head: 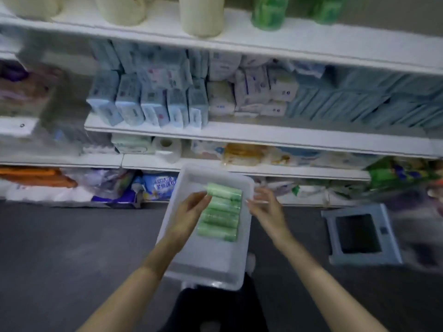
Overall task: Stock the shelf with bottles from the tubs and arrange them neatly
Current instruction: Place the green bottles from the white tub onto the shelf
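Over the clear rectangular plastic tub (203, 262), the left hand (191, 209) touched the farthest pale-green cylindrical bottle (225, 191) — its fingers' grip unclear — while the right hand (263, 207) hovered at the right rim, fingers spread.

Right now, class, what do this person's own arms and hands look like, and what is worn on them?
Both forearms are bare, with no sleeves in view. The left hand and right hand wear no gloves, and no watch, bracelet or ring shows. The right hand's nails look long; blur hides finer detail.
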`<state>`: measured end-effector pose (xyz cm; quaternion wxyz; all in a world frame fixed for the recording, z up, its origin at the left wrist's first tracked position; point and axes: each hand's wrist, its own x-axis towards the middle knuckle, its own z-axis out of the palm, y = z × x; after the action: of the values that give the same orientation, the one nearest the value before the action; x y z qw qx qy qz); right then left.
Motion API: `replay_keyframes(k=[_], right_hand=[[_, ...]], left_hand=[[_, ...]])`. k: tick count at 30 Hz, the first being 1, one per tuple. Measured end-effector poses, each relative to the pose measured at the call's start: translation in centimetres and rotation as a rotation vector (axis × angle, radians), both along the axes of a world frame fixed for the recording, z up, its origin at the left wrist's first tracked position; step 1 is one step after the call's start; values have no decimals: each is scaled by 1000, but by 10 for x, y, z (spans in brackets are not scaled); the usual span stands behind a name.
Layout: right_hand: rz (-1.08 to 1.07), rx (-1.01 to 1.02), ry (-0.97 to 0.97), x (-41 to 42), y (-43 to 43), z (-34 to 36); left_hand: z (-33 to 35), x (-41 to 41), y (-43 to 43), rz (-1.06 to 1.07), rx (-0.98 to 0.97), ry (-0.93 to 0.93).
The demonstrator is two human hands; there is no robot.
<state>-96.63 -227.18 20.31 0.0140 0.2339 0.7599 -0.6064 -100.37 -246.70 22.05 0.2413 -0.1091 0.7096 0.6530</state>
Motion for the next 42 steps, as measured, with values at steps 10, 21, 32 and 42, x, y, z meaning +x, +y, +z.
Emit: replay_keyframes(k=[10,21,32,42], right_hand=[[-193,-200,-516,86,-69,-223],[-488,-143,-336,79,-91,-326],[-497,-50,-389,72,-94,-342],[-497,-121,-399,55,-99,-355]], left_hand=[[-195,67,-49,129,-121,-428],[-324,42,-38,227,-157,-339],[-346,19,-31,184,-152,-315],[-350,11,-47,171,-130,-351]])
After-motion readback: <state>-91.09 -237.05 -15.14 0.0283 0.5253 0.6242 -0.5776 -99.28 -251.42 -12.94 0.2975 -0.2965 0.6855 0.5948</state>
